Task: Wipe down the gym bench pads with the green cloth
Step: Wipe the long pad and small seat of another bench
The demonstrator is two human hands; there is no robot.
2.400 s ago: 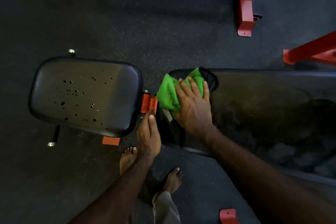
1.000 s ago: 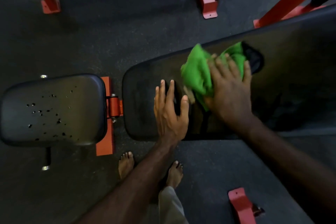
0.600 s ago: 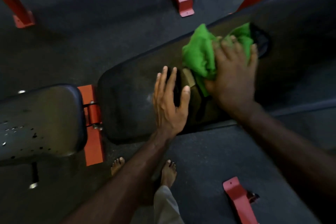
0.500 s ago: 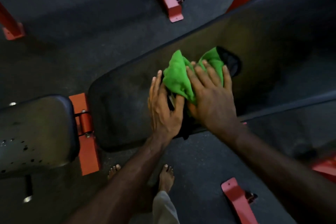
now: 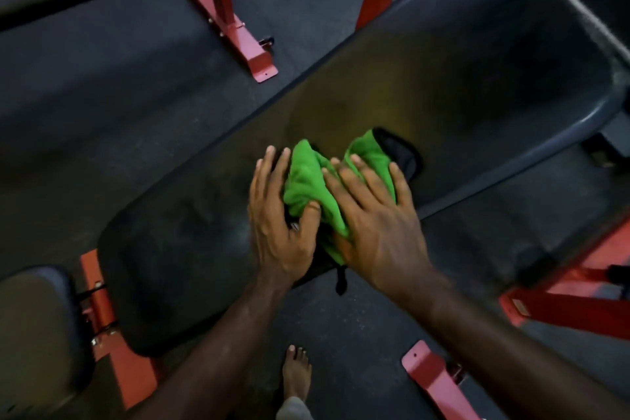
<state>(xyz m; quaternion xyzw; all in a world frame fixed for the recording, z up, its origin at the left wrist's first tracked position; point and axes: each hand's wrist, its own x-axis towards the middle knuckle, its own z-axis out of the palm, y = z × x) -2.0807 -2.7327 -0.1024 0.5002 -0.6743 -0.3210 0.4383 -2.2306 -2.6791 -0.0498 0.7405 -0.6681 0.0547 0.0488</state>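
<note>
A: Where is the green cloth (image 5: 308, 181)?

B: Bunched on the long back pad (image 5: 392, 85), between both hands. The right hand (image 5: 371, 215) lies flat over its right part, fingers straight and spread, pressing it down.

A: And the left hand (image 5: 278, 218)?

B: Just left of the right one, fingers straight alongside the cloth, thumb curled in against its near fold. Whether that thumb truly pinches the fold, I cannot tell.

A: Anything else?

B: A seat pad (image 5: 34, 327) far left of the left hand, a red frame foot (image 5: 434, 382) below the right forearm, and one bare foot (image 5: 296, 372) on the floor.
</note>
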